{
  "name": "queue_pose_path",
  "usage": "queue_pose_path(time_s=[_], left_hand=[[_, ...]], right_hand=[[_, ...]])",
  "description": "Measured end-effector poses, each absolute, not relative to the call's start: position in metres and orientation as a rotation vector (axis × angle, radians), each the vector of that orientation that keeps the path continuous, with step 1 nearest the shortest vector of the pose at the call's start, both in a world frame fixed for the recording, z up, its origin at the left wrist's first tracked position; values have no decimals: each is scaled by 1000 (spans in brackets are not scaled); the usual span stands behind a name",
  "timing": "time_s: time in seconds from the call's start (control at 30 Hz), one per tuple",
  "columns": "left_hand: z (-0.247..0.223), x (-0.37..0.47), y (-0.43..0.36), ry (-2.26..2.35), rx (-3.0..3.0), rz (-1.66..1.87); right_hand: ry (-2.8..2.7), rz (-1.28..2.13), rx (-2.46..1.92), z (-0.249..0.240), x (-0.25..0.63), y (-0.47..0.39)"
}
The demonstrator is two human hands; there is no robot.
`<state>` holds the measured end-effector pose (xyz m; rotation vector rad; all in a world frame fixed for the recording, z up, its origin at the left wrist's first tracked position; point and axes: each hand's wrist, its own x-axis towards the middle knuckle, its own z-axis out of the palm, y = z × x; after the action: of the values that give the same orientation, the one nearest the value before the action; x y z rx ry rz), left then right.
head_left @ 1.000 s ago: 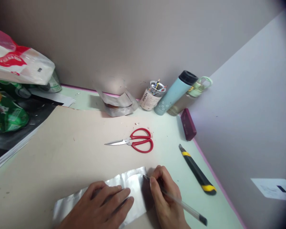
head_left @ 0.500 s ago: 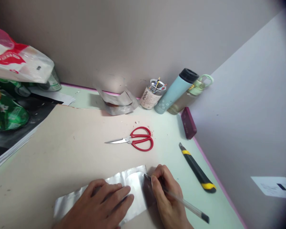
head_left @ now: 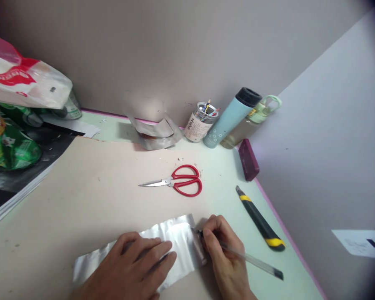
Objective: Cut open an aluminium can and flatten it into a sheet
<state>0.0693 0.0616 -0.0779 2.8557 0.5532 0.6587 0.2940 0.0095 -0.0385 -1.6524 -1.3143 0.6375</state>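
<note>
A strip of shiny silver sheet metal (head_left: 181,241) lies slantwise at the front of the desk, its right end curling slightly. My left hand (head_left: 134,266) rests flat across its middle, fingers stretched out and pressing it down. In my right hand (head_left: 225,254) is a pen (head_left: 256,261) with a clear barrel and dark end cap, gripped near the tip. The tip is at the upper right part of the strip; whether it touches the metal I cannot tell. Beyond the strip lie red-handled scissors (head_left: 187,180), blades pointing left.
A black and yellow utility knife (head_left: 259,218) lies at right, near a maroon box (head_left: 248,160). Along the wall stand a blue tumbler (head_left: 229,118), a green-lidded bottle (head_left: 259,118), a can of pens (head_left: 199,125) and curled metal scraps (head_left: 158,137). Crushed green cans (head_left: 21,152) sit left.
The pen tip has shifted slightly right along the strip, and the pen's rear end has swung right and up. My left hand stays on the metal.
</note>
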Motion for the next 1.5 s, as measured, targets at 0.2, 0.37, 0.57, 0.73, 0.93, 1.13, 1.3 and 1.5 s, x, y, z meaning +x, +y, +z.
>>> queue_pose_path(time_s=[0.2,0.37,0.57,0.73,0.93,1.13,1.3,1.5], left_hand=[[-65,70,60,621,2821,602],[-68,69,58,625,2814,600],[-78,69,59,578,2859,649],[-77,69,60,575,2855,671],[-74,70,60,576,2841,667],[-74,70,60,591,2837,684],[-80,68,59,574,2806,617],[-82,68,57,572,2811,624]], right_hand=[[-1251,642,-1696,-39,292,10],[-1323,570,-1700,-39,289,11],[-1402,512,-1719,-38,287,10],[-1420,490,-1733,-37,287,10],[-1431,531,-1729,-38,289,7],[-1465,570,-1723,-39,290,5],[-1468,589,-1713,-39,291,3],[-1448,597,-1695,-40,290,4]])
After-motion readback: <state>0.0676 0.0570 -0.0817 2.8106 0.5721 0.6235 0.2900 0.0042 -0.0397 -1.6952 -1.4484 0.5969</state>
